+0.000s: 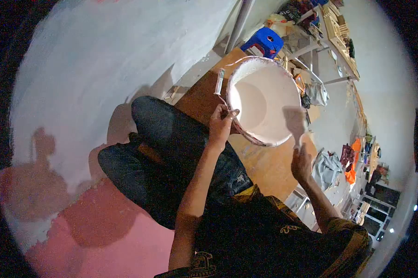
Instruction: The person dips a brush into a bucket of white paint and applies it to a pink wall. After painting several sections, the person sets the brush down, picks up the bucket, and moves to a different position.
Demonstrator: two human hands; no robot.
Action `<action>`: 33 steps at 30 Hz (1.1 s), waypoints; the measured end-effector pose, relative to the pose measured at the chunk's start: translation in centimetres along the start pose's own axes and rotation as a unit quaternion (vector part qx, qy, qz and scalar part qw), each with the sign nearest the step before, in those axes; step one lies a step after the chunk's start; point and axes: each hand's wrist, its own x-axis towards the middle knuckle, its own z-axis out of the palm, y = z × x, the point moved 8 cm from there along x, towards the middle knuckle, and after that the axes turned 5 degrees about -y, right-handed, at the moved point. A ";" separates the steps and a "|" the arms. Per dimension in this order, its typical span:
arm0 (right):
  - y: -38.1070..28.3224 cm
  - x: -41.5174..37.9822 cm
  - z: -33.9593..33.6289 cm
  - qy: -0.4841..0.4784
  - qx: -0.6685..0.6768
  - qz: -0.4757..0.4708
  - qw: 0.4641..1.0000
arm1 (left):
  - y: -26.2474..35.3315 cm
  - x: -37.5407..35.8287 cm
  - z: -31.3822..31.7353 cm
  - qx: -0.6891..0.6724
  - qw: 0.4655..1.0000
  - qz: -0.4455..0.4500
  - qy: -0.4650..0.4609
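My left hand is closed on the near left rim of a white bucket, thumb over the edge. The bucket is tilted so its pale inside shows; its rim is smeared, and a wire handle with a white grip hangs at its left side. My right hand is wrapped round the handle of a wide brush. The brush head is blurred and lies in front of the bucket's right rim; whether it touches the rim I cannot tell.
Below the bucket is a brown wooden board. A blue stool stands behind it. At the left is a wall painted white and pink. Shelving, grey cloth and orange cloth are to the right.
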 end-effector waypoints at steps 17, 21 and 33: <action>-0.6 2.1 -0.6 -0.060 0.131 0.067 0.987 | -0.5 0.1 0.0 -0.010 1.000 -0.013 -0.008; -1.6 2.6 0.7 -0.099 0.138 0.025 0.985 | -0.6 0.0 0.0 -0.032 0.999 -0.032 -0.012; -0.4 3.3 -0.7 -0.084 0.065 0.060 0.993 | -1.4 0.2 0.1 -0.020 0.999 -0.025 -0.024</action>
